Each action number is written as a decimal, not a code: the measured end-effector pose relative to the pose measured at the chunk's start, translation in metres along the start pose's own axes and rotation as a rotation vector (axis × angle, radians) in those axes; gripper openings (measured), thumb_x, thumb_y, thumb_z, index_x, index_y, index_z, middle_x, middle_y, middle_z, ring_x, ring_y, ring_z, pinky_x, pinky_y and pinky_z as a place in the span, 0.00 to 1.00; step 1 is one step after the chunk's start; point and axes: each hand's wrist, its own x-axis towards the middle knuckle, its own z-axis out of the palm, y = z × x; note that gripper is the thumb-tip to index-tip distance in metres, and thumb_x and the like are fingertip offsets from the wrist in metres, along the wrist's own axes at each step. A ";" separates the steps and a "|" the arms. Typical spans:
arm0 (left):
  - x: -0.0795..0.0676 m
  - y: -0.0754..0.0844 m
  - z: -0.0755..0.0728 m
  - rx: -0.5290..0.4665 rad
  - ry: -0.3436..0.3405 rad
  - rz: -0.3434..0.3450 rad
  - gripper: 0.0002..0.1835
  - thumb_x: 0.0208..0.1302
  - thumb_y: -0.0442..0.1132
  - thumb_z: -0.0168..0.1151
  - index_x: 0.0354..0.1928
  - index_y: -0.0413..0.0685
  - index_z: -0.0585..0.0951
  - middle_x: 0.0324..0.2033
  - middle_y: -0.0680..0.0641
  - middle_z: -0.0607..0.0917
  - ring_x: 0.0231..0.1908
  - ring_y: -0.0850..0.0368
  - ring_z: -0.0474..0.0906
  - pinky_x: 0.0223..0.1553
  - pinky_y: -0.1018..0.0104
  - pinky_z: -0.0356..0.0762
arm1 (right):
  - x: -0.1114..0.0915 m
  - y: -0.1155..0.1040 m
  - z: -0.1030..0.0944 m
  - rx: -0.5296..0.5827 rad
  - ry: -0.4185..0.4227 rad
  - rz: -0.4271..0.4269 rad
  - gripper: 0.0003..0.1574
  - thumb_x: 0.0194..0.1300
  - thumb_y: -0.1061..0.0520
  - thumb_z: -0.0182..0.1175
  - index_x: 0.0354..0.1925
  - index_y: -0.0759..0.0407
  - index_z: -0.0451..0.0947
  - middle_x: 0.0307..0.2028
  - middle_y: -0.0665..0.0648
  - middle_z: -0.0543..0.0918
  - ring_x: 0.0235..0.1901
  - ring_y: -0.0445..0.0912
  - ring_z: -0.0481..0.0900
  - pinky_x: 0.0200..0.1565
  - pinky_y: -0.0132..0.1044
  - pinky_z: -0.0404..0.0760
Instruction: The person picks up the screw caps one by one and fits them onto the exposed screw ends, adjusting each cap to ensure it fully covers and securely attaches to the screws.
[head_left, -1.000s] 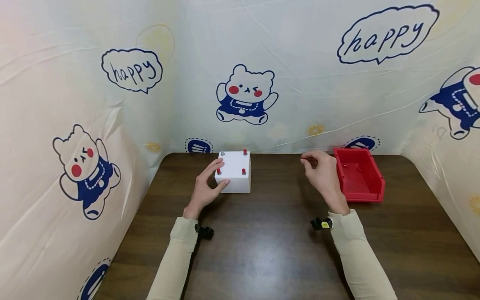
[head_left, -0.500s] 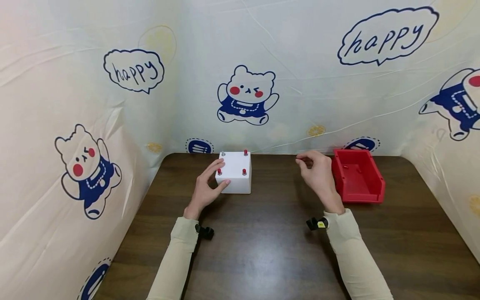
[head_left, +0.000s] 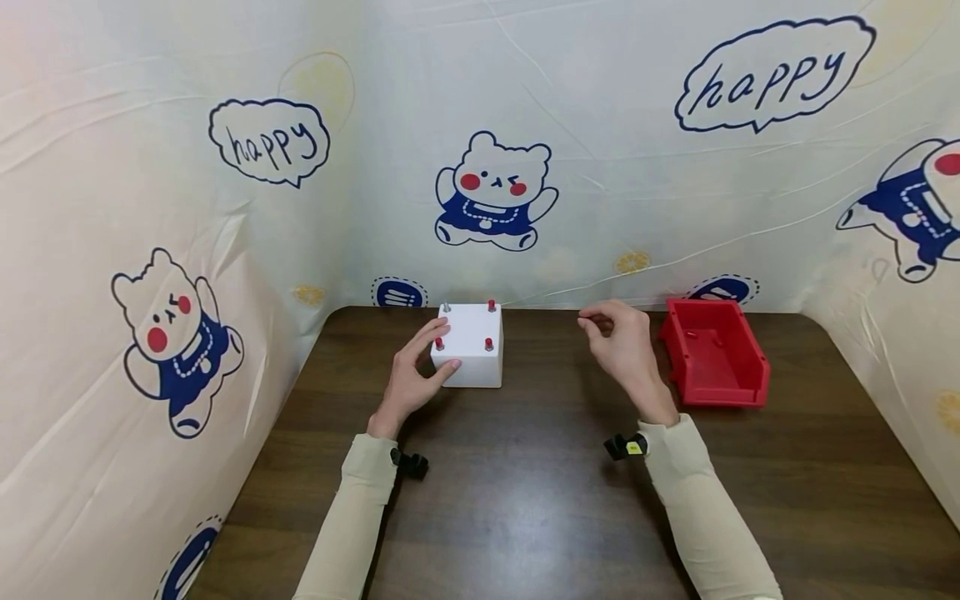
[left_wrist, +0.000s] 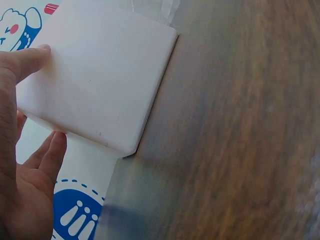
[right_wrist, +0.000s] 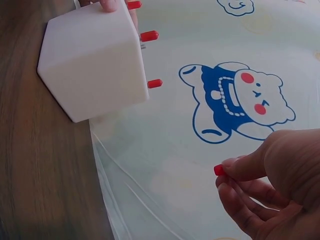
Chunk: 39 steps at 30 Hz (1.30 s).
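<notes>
A white box (head_left: pixel 468 369) stands near the table's back edge, with a threaded metal post at each top corner. Red caps cover three posts, such as the front-right cap (head_left: pixel 488 343); the back-left post (head_left: pixel 446 308) shows bare metal. My left hand (head_left: pixel 408 379) holds the box from the left, thumb on its front face and fingers around the left side. Between thumb and index finger, my right hand (head_left: pixel 624 346) pinches a small red cap (right_wrist: pixel 218 170), plain in the right wrist view. That hand hovers between the box and the red bin.
The red bin (head_left: pixel 723 393) sits at the back right of the brown wooden table (head_left: pixel 510 508), with small red pieces (head_left: pixel 693 334) inside. A printed cloth (head_left: pixel 600 208) hangs behind and along both sides.
My right hand has moved left, away from the red bin and toward the white box, still pinching. The left hand and the box have stayed in place.
</notes>
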 end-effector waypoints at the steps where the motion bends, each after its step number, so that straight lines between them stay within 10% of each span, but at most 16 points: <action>1: 0.000 0.000 0.000 0.000 0.000 0.002 0.32 0.67 0.40 0.76 0.72 0.61 0.79 0.78 0.54 0.72 0.78 0.48 0.67 0.74 0.33 0.67 | 0.000 -0.001 0.001 0.003 -0.001 -0.002 0.05 0.65 0.69 0.72 0.40 0.65 0.90 0.38 0.63 0.91 0.33 0.55 0.89 0.42 0.54 0.92; 30: 0.001 0.005 0.001 -0.038 0.010 0.011 0.32 0.67 0.35 0.75 0.73 0.50 0.78 0.78 0.46 0.72 0.77 0.42 0.67 0.72 0.28 0.66 | -0.002 -0.007 0.020 0.040 0.005 -0.003 0.04 0.66 0.68 0.73 0.40 0.64 0.91 0.37 0.63 0.90 0.33 0.54 0.90 0.40 0.52 0.92; 39: 0.000 -0.002 0.001 -0.001 0.004 0.012 0.32 0.68 0.39 0.75 0.72 0.61 0.78 0.78 0.54 0.72 0.77 0.48 0.67 0.72 0.31 0.69 | 0.006 -0.007 0.026 0.048 -0.014 -0.023 0.05 0.66 0.67 0.73 0.42 0.64 0.92 0.38 0.62 0.91 0.33 0.53 0.91 0.40 0.50 0.92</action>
